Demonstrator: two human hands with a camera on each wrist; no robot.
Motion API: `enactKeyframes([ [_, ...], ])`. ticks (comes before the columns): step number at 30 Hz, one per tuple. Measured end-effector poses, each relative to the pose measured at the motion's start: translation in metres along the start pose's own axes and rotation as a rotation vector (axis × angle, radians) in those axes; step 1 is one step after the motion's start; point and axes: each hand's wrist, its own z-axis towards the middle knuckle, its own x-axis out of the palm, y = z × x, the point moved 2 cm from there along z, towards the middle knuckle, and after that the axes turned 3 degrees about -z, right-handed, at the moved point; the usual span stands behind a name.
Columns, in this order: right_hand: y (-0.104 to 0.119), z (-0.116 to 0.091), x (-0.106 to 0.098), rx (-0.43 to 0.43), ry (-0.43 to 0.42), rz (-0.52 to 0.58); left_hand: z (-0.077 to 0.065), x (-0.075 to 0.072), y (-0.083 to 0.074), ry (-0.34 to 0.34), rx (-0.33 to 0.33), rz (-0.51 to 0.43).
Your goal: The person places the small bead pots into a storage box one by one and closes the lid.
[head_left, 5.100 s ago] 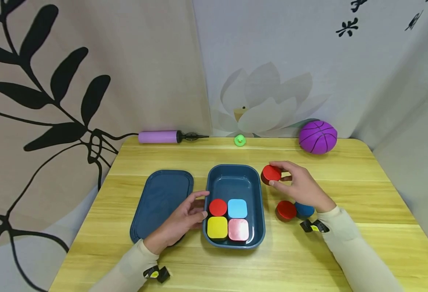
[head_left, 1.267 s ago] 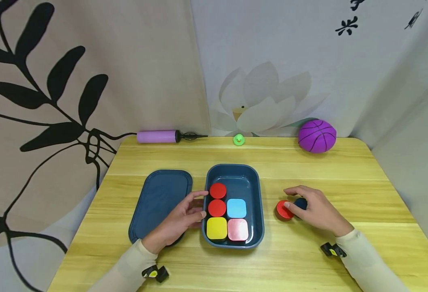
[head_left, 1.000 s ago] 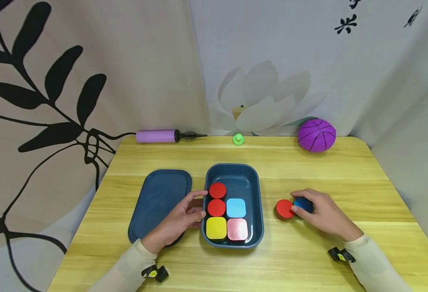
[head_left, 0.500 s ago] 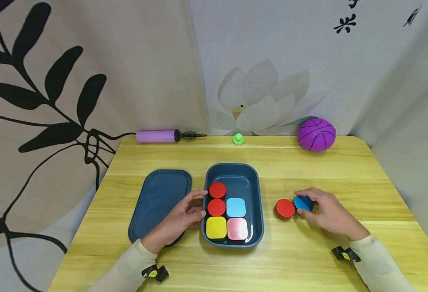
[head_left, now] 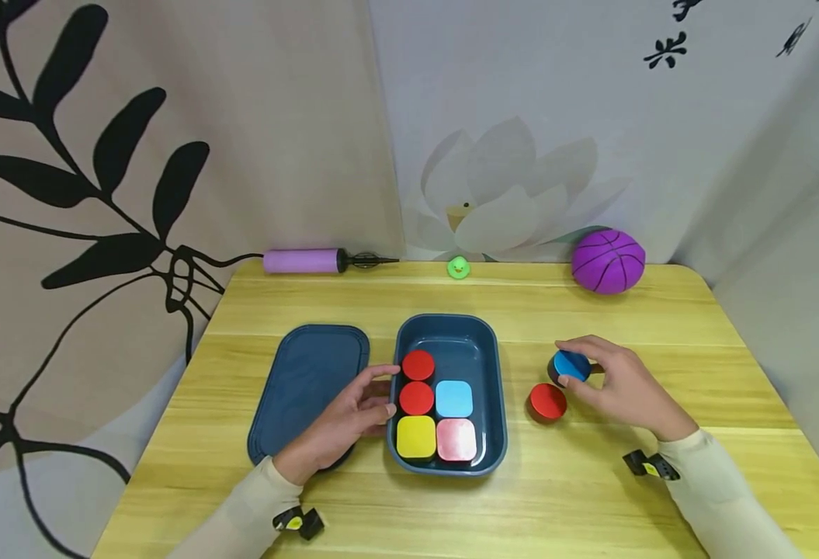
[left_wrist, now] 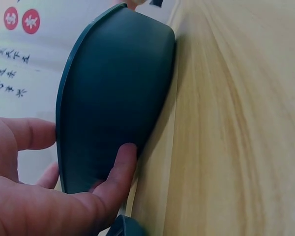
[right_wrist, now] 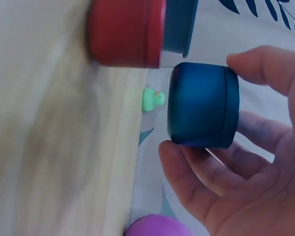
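My right hand [head_left: 619, 384] pinches a small round blue tin [right_wrist: 201, 105] between thumb and fingers, off the tabletop. Just in front of it stands a round red tin [head_left: 546, 403]. My left hand [head_left: 342, 419] touches the outer left wall of a dark blue box [left_wrist: 113, 88], thumb and fingertips against it. Inside the box are two round red tins, the rear [head_left: 418, 365] and the front [head_left: 416, 398], along with square tins in light blue [head_left: 454, 399], yellow [head_left: 416, 438] and pink [head_left: 456, 440]. The box's rear and right parts show bare floor.
The dark blue lid [head_left: 311, 380] lies flat left of the box, partly behind my left hand. Along the table's back edge are a purple pump [head_left: 302, 262], a green toy duck [head_left: 459, 268] and a purple ball [head_left: 608, 262]. Patterned cloth hangs behind.
The red tin held earlier now sits in the box's left column. My right hand has since gripped the blue tin and lifted it away from beside the remaining red tin. My left hand stays put.
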Motion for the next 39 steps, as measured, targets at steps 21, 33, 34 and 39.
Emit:
enactKeyframes([
  [21,0.048,0.071,0.021,-0.057,0.013,0.182,0.001,0.001,0.001,0.003,0.005,-0.009],
  [33,0.075,0.096,0.056,-0.061,0.07,0.23,0.001,0.002,0.001,0.011,0.009,-0.015],
  [34,0.077,0.097,0.059,-0.059,0.077,0.225,0.001,0.001,0.001,0.012,0.01,-0.015],
  [39,0.084,0.103,0.07,-0.078,0.12,0.192,0.001,0.0,0.001,0.013,0.013,-0.01],
])
